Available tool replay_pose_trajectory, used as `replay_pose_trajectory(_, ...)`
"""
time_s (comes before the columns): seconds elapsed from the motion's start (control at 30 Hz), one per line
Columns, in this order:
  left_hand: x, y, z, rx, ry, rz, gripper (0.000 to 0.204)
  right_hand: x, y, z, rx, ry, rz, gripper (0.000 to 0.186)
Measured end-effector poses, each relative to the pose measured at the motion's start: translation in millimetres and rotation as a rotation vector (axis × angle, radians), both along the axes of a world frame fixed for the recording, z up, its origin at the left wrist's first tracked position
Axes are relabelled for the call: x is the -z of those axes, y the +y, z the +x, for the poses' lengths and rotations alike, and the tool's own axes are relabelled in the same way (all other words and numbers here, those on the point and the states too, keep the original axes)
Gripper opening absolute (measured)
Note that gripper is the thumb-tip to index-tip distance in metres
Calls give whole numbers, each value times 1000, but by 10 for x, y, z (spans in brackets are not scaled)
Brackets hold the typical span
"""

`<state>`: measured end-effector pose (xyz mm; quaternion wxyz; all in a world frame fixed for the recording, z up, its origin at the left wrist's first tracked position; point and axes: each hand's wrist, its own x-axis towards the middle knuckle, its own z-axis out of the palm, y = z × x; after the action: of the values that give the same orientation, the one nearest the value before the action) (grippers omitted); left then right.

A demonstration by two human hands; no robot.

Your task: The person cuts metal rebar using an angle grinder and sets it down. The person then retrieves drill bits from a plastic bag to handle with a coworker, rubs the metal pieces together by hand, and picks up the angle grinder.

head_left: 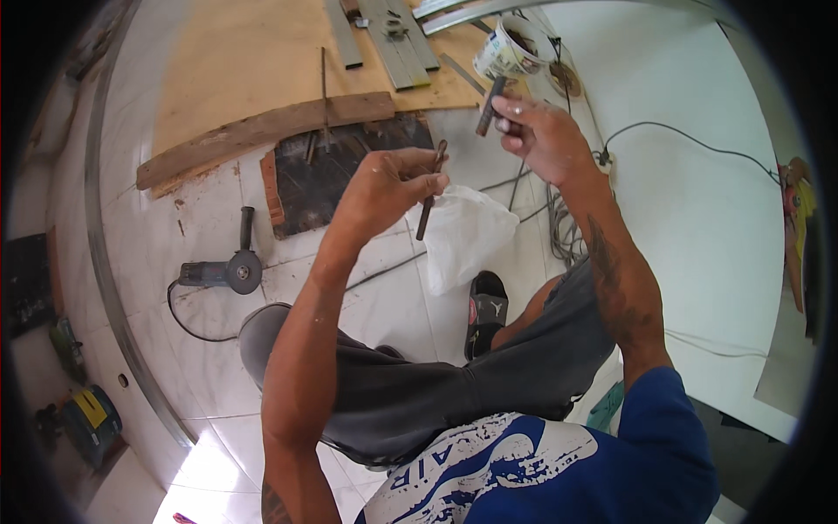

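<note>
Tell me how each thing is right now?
Left hand: shut on a thin dark rod and a white bag.
Right hand: shut on a short dark bar.
White bag: hanging down, crumpled.
Grinder: lying on the floor, untouched.
Bucket: tilted, open.
Plank: lying flat on the floor.

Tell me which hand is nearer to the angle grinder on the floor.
Left. The left hand, holding a thin rod, is up and right of the angle grinder; the right hand is farther right, near the bucket.
</note>
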<state>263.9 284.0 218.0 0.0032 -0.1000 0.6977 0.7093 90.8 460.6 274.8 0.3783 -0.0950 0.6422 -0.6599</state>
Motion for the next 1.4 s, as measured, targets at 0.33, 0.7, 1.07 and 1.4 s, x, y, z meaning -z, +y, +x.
replay_pose_trajectory(0.33,-30,23,-111,55,7,141,53,153,-61,4,36,-14,-22,22)
replay_pose_trajectory(0.7,-33,123,-176,-7,-8,243,47,196,-64,-51,-18,-34,-14,26)
replay_pose_trajectory(1.07,-47,176,-227,-102,101,0,46,94,-28,-68,-108,-7,-164,26)
replay_pose_trajectory(1.4,-60,195,-267,-300,362,-462,29,-72,0,13,-168,212,-269,24)
